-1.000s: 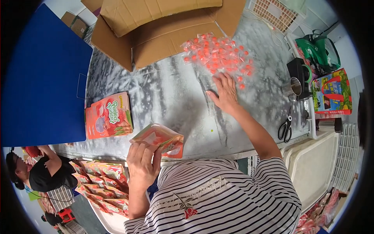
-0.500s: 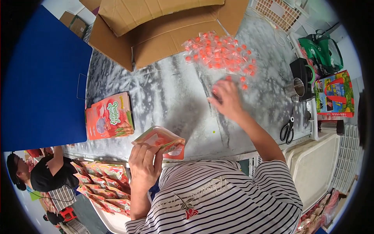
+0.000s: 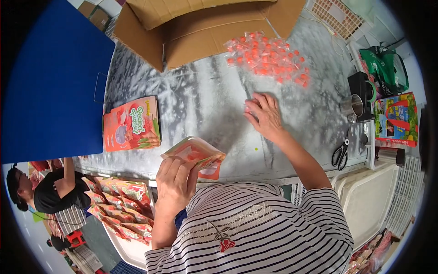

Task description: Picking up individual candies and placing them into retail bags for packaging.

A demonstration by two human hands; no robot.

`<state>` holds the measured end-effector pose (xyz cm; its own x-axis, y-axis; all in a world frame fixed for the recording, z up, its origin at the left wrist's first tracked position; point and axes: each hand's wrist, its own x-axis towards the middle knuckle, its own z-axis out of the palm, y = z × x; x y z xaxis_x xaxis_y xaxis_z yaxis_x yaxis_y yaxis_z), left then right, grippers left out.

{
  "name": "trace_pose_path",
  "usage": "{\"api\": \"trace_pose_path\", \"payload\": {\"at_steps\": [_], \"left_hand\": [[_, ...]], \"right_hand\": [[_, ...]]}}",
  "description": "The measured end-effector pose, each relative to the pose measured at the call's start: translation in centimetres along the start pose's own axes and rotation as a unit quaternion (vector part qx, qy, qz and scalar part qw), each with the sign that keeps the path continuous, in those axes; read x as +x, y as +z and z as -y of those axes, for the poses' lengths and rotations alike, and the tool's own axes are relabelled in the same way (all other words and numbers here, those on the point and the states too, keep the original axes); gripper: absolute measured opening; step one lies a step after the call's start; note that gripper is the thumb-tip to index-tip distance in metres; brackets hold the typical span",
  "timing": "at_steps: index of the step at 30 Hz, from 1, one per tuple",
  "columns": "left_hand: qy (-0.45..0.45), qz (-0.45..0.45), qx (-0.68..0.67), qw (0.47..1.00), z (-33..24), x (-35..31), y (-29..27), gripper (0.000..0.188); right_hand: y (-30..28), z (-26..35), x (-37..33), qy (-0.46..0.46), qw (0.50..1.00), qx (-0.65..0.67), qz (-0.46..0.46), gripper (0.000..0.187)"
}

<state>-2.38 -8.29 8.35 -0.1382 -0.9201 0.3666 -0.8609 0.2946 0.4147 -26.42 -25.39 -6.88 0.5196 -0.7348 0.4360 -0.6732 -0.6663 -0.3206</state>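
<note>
My left hand (image 3: 175, 182) is closed on the edge of a red stand-up pouch (image 3: 211, 171). The pouch's mouth gapes upward, and something pale and reddish shows inside. Over the middle of the table, my right hand (image 3: 265, 116) has its fingers curled down, with a bit of pink-red wrapped candy showing at the fingertips; how many pieces lie under the palm is hidden. Beyond that hand lies a loose heap of red candies (image 3: 269, 57) in clear wrappers. To the left, a stack of flat red pouches (image 3: 132, 123) rests on the table.
An open cardboard box (image 3: 214, 43) stands at the back. A blue panel (image 3: 50, 82) borders the left side. Filled pouches (image 3: 121, 205) sit in a white tray at lower left, with a co-worker (image 3: 59, 192) beyond. Scissors (image 3: 340, 154) and a metal cup (image 3: 351, 106) are at right.
My right hand has drawn slightly back from the heap, and the few stray candies around it no longer show there. The left hand still holds the pouch. The whole view has shifted a little.
</note>
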Motion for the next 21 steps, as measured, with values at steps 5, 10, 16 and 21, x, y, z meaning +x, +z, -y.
{"api": "trace_pose_path", "payload": {"at_steps": [5,10,16,21], "left_hand": [[-0.013,-0.008,0.005,1.0,0.0,-0.1,0.1,0.025],[0.041,-0.023,-0.019,0.999,0.5,0.4,0.7,0.022],[0.055,-0.022,-0.028,0.998,1.0,0.7,1.1,0.02],[0.059,-0.01,-0.017,0.998,0.7,1.0,1.2,0.019]], "right_hand": [[0.9,-0.6,-0.5,-0.027,0.999,0.025,-0.037,0.026],[0.0,-1.5,0.8,0.308,0.863,0.399,-0.034,0.019],[-6.8,9.2,7.0,0.36,0.577,0.731,0.044,0.026],[-6.4,14.3,7.9,0.28,0.632,0.718,0.08,0.025]]}}
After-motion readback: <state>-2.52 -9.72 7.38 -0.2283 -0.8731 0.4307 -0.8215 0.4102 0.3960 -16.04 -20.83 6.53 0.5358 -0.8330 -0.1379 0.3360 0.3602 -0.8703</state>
